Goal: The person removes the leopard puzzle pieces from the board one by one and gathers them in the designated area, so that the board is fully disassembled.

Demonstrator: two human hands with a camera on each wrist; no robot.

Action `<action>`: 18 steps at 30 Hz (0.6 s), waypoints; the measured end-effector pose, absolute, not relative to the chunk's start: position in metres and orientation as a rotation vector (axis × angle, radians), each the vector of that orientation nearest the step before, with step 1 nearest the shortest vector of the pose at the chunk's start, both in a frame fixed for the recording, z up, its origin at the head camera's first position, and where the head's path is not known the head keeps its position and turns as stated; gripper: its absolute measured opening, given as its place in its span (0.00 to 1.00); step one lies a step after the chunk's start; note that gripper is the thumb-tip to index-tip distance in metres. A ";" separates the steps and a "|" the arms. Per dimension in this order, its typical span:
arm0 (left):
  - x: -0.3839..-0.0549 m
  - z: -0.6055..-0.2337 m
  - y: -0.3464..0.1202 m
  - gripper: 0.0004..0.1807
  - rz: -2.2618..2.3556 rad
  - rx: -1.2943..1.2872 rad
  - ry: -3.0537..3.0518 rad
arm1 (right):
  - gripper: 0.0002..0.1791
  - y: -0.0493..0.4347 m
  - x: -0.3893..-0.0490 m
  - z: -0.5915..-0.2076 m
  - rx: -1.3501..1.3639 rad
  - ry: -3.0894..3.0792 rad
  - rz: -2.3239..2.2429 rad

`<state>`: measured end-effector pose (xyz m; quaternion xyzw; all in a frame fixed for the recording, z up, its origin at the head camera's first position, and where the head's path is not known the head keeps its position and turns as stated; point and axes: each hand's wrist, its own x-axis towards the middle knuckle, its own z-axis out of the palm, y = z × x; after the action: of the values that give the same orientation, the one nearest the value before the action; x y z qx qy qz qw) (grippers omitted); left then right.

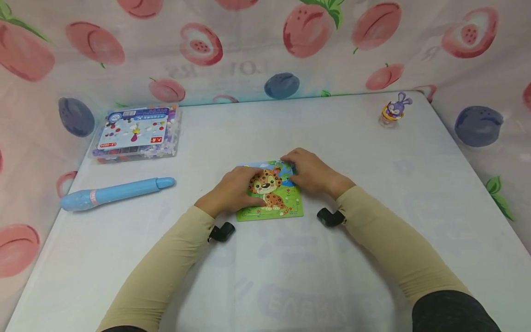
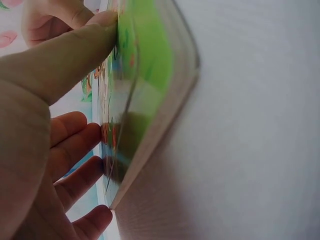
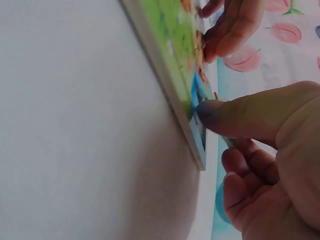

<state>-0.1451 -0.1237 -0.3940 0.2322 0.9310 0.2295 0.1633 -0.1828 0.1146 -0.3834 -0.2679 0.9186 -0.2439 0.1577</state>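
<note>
A small jigsaw puzzle (image 1: 293, 203) with a spotted leopard cub on green and blue lies flat on the white table. Across its left side rests my left hand (image 1: 232, 190), the thumb reaching onto the picture and the spread fingertips touching the surface, as the left wrist view shows. My right hand (image 1: 311, 173) is at the upper right corner. There its thumb and fingers pinch a blue puzzle piece (image 3: 197, 90), tilted up at the board's edge; the fingers partly hide it.
A clear plastic box (image 1: 137, 133) of colourful parts stands at the back left. In front of it lies a light blue wand-shaped object (image 1: 124, 190). A purple rabbit figurine (image 1: 395, 109) is at the back right. A fruit-print cloth (image 1: 244, 46) hangs behind the table.
</note>
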 end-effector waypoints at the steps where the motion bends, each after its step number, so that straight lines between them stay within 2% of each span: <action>1: -0.145 -0.394 -0.124 0.45 0.656 0.663 2.655 | 0.30 0.115 -0.183 -0.384 -0.777 2.635 -0.689; 6: -0.145 -0.394 -0.123 0.45 0.655 0.659 2.652 | 0.29 0.119 -0.185 -0.384 -0.794 2.651 -0.706; 18: -0.144 -0.393 -0.123 0.45 0.634 0.669 2.664 | 0.27 0.158 -0.189 -0.380 -0.590 2.675 -0.888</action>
<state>-0.1441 -0.1231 -0.3933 0.2341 0.9328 0.2221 0.1606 -0.1894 0.1583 -0.3803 -0.2033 0.9209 -0.3058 0.1307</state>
